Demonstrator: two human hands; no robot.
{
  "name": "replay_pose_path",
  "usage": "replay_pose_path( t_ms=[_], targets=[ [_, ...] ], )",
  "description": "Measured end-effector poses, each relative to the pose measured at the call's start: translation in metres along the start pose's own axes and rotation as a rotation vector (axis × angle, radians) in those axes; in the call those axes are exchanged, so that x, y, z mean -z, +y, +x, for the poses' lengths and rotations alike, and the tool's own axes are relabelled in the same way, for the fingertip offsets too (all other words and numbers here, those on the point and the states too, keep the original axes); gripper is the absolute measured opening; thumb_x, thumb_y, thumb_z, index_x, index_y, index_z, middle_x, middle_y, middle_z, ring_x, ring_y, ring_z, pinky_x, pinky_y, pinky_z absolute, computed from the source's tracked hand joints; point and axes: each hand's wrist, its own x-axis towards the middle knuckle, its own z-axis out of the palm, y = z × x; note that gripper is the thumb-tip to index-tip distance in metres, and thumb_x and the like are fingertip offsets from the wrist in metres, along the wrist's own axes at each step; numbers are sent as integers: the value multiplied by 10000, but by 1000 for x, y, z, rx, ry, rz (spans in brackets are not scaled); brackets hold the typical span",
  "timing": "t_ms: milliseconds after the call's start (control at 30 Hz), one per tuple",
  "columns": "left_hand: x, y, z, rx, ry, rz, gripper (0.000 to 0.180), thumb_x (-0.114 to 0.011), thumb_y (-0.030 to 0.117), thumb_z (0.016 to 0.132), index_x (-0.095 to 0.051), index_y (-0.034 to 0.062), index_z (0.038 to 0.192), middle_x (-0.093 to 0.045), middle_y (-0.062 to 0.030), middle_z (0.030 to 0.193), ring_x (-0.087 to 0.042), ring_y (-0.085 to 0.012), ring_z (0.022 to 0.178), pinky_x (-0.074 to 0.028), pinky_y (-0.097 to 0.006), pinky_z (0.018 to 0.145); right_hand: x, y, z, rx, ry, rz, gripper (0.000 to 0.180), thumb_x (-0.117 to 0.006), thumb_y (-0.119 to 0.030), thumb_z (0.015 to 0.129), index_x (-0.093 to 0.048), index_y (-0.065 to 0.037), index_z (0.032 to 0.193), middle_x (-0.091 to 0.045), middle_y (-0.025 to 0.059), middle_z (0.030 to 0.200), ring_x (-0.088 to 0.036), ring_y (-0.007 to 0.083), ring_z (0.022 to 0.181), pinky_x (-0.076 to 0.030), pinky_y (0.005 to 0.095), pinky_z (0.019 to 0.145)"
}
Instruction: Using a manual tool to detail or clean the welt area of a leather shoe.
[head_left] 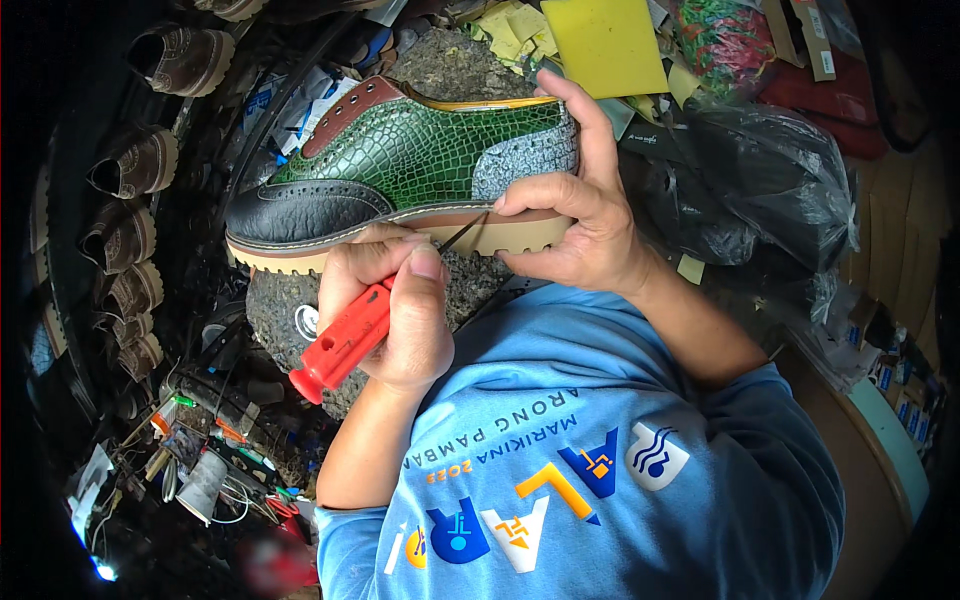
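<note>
A lace-up brogue shoe lies on its side across the middle, toe to the left. Its upper joins green crocodile-patterned leather, a black toe cap, a brown eyelet panel and a grey speckled heel patch. My right hand grips the heel end, with fingers spread over the top line and the sole's edge. Closed around the red handle of an awl, my left hand rests close below the tan, toothed sole. The awl's thin dark shaft meets the sole's edge near my right thumb.
Behind the shoe stands a rough stone block. Several brown shoes line the left side. Tools and a white thread spool clutter the lower left. A yellow sheet and black plastic bags lie at the upper right.
</note>
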Motion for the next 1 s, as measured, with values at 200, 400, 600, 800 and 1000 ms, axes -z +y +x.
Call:
replay_pose_path(
  t_ms=[200, 400, 600, 800, 1000],
  targets=[
    [-5, 5, 1, 52, 39, -34, 106, -580, 44, 853, -489, 2, 888, -570, -103, 715, -507, -110, 593, -436, -252, 569, 1, 1, -1, -6, 2, -7, 412, -835, -60, 489, -678, -187, 849, -208, 216, 1468, -286, 409, 1346, -335, 407, 1054],
    [-4, 3, 1, 37, 61, -41, 114, -586, 64, 863, -492, 7, 892, -570, -106, 724, -507, -107, 594, -434, -250, 560, 0, 3, -2, 11, 13, -18, 397, -833, -85, 523, -641, -159, 862, -214, 244, 1461, -291, 427, 1341, -315, 426, 1062],
    [-5, 6, 2, 46, 34, 35, 116, -587, 69, 861, -490, 9, 885, -568, -109, 720, -503, -107, 592, -432, -251, 560, 0, 5, -2, 46, 18, -5, 397, -845, -85, 531, -604, -127, 844, -217, 279, 1457, -337, 399, 1313, -279, 434, 1065],
    [-7, 6, 2, 45, 66, -22, 106, -577, 68, 863, -491, 8, 879, -567, -108, 714, -501, -104, 592, -432, -249, 565, -1, 7, -3, 45, 17, 24, 405, -842, -70, 524, -606, -125, 848, -214, 273, 1458, -353, 393, 1298, -288, 438, 1060],
    [-7, 5, 2, 49, 62, 22, 114, -584, 78, 855, -492, 12, 871, -571, -109, 721, -504, -105, 595, -433, -247, 569, 0, 5, -3, 8, 22, 38, 399, -825, -57, 502, -612, -135, 831, -231, 247, 1453, -287, 426, 1340, -305, 428, 1064]
  ],
)
